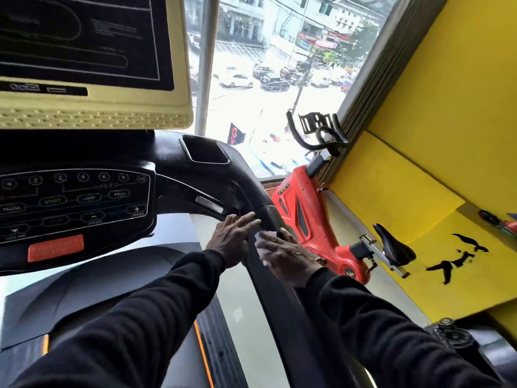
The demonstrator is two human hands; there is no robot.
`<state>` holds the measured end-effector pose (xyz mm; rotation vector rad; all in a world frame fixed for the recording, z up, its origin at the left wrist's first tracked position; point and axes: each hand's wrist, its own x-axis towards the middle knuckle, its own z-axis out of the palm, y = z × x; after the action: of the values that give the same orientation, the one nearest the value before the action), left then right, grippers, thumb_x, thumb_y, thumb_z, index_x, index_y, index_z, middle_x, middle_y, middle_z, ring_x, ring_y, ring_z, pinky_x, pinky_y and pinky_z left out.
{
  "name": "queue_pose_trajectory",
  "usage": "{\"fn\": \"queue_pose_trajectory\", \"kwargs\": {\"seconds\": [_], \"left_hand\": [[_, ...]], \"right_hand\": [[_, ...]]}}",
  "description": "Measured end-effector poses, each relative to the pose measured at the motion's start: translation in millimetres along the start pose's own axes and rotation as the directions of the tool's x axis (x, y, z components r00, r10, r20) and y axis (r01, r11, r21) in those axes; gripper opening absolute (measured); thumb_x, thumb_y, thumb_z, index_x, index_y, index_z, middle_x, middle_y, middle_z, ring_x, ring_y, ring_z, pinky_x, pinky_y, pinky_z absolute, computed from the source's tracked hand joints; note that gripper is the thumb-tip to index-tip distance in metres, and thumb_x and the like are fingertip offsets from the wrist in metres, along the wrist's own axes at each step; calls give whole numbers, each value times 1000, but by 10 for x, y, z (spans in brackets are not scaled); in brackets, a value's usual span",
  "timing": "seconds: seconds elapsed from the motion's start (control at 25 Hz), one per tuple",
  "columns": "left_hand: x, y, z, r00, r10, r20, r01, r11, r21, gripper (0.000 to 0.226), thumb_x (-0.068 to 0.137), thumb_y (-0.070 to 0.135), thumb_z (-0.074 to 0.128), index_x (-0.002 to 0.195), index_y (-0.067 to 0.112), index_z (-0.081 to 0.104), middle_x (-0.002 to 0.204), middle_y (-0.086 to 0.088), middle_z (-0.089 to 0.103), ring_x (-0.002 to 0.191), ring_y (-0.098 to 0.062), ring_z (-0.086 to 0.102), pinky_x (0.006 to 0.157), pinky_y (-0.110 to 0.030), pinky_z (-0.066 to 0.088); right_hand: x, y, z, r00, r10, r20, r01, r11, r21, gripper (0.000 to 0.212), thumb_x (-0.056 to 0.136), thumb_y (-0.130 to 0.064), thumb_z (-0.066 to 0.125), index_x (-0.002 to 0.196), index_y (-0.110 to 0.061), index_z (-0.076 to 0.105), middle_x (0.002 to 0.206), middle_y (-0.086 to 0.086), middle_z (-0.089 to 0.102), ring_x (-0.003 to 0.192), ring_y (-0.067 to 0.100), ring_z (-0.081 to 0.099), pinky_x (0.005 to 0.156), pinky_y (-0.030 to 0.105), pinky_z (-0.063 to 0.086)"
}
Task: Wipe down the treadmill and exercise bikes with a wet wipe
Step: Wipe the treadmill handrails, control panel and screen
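Head view, looking down along the treadmill's right handrail (279,298), taken as the landmark. Rail is a long black bar; its long axis runs from the near lower right of the frame up and away to the bend (268,217) where it joins the console (75,203).

Wet wipe (261,242): white, crumpled, lying on top of the rail just below the bend. Right hand (291,259) lies flat over it, fingers straight and slightly spread, pointing up the rail toward the bend; palm presses the wipe onto the bar. No curl round the wipe visible.

Left hand (232,239): on the inner side of the rail, level with the wipe, fingers straight and close together, tips reaching the bend. It holds nothing; whether it touches the rail or only lies alongside, cannot tell.

Red exercise bike (310,228) stands beyond the rail on its outer side, against the yellow wall (447,135); saddle (391,245) nearer, handlebars (316,133) by the window (268,79).

Judgement: the stroke in hand follows the rail's axis. Unwiped length appears to lie both ways: a short run ahead of the fingertips to the bend, a long run back toward the body. Right hand, already over the wipe, is the one placed to drag it. Bike not yet reached.
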<state>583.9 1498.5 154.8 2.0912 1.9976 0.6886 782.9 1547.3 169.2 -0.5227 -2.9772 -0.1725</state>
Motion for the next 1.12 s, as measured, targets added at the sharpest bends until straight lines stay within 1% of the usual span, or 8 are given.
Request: {"fn": "queue_pose_trajectory", "kwargs": {"seconds": [0.12, 0.2, 0.36, 0.52, 0.6, 0.72, 0.92, 1.12], "left_hand": [[-25, 24, -45, 998, -57, 34, 55, 997, 53, 81, 73, 44, 12, 145, 30, 46, 156, 8, 37, 131, -30, 37, 105, -44, 34], [-57, -35, -55, 994, -99, 42, 94, 990, 104, 70, 79, 35, 26, 147, 29, 45, 156, 6, 36, 134, -33, 36, 107, -45, 33], [-76, -89, -87, 989, -127, 72, 115, 982, 148, 64, 81, 20, 49, 145, 22, 48, 155, -1, 40, 137, -36, 35, 112, -45, 28], [26, -162, -233, 996, -74, 44, 66, 982, 178, 59, 81, 22, 47, 139, 18, 55, 150, -3, 46, 137, -35, 37, 116, -49, 22], [61, -229, -255, 995, -64, 77, 46, 976, 211, 55, 86, 19, 52, 141, 19, 52, 152, 0, 41, 142, -32, 30, 120, -51, 12], [118, -315, -235, 995, -8, 100, -19, 964, 266, 54, 84, 20, 55, 137, 20, 54, 147, 0, 46, 139, -33, 33, 120, -54, 6], [403, -599, -413, 968, 38, 250, -123, 934, 335, 64, 92, 31, 49, 153, 26, 29, 156, 3, 32, 147, -28, 18, 121, -49, -1], [536, -775, -500, 930, 176, 323, -288, 894, 344, 64, 93, 38, 47, 152, 27, 28, 151, 6, 38, 138, -23, 31, 118, -43, 9]], "right_hand": [[-20, 152, 123, 998, -17, 55, 10, 993, 118, 8, 82, -19, 64, 87, -19, 71, 112, -1, 65, 122, 16, 53, 107, 54, 32], [-30, 220, 149, 994, -100, 36, 98, 994, 51, 8, 74, -21, 73, 82, -21, 72, 102, -1, 68, 114, 19, 58, 108, 48, 30], [246, 174, 60, 1000, -8, -30, 8, 1000, -5, 25, 86, -26, 44, 91, -23, 68, 120, -4, 61, 133, 17, 45, 107, 48, 31], [189, 241, 67, 995, -104, -9, 104, 995, -7, 5, 77, -20, 65, 76, -21, 69, 100, -4, 66, 114, 17, 58, 103, 42, 30], [270, 223, 4, 996, -89, -8, 89, 996, -11, 11, 81, -21, 58, 76, -22, 68, 100, -6, 65, 115, 16, 58, 100, 44, 37], [467, 166, -12, 997, 53, -62, -56, 997, -52, 31, 89, -22, 42, 99, -18, 71, 125, -1, 62, 133, 17, 47, 103, 47, 37], [357, 73, 5, 996, -9, -86, 3, 998, -64, 23, 78, -16, 49, 79, -21, 72, 110, -7, 66, 127, 13, 50, 99, 40, 38], [734, 20, 92, 963, 252, -95, -262, 958, -115, 32, 95, -14, 42, 118, -18, 63, 138, -3, 52, 134, 18, 43, 104, 38, 35]]}}
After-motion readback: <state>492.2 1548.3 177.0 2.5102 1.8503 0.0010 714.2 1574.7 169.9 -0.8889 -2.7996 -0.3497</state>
